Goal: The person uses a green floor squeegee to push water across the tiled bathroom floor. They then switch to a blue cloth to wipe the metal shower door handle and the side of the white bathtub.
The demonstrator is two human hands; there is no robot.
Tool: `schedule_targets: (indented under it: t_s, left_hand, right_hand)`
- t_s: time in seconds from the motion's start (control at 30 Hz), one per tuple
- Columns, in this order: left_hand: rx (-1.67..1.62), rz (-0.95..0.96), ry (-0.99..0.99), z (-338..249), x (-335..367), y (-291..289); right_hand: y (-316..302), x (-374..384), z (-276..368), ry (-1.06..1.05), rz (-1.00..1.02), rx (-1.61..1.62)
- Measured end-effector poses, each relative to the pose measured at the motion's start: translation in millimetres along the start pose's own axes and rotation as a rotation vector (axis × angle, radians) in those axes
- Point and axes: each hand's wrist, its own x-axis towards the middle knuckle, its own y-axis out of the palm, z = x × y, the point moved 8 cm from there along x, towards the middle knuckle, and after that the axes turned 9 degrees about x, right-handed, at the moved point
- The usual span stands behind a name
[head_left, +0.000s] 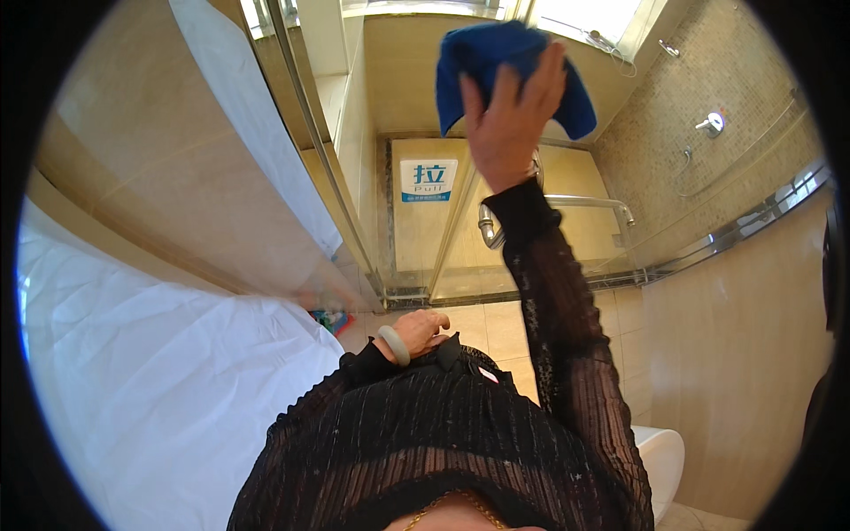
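Note:
My right hand (513,119) is raised at arm's length, its fingers spread over a blue cloth (478,66) that lies under the palm. The cloth is up against the upper part of a glass shower door, its corners hanging past my fingers on both sides. At waist height, in front of my black top, my left hand (418,334) is loosely curled with a gap between thumb and fingers, and I see nothing in it. A pale bangle (395,345) circles that wrist.
A metal door handle (490,226) and a bar (584,202) are below the cloth. The door bears a blue-and-white sticker (428,180). A white sheet (177,380) spreads at left; a white toilet or basin edge (662,460) shows at right. A shower tap (711,124) is on the tiled wall.

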Motion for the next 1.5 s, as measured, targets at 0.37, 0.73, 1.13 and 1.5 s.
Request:
schedule_targets:
  t_s: [0.37, 0.73, 1.13, 1.5]
  left_hand:
    - [-0.054, -0.013, -0.05, 19.2, -17.9, -4.3]
    - [-0.077, 0.048, -0.032, 3.8, 21.2, 8.8]
    - [-0.055, -0.051, -0.131, -16.6, 68.8, -5.1]
    - [-0.37, -0.541, -0.378, -11.8, 81.9, -89.0]
  right_hand:
    - [32.6, -185.7, 9.7, 0.228, 0.398, 0.124]
    - [3.2, 28.8, -14.2, -0.022, -0.093, 0.178]
    - [-49.0, -99.8, -15.4, 0.264, 0.251, 0.634]
    - [-47.7, -163.0, -69.2, 0.874, 0.139, 0.777]
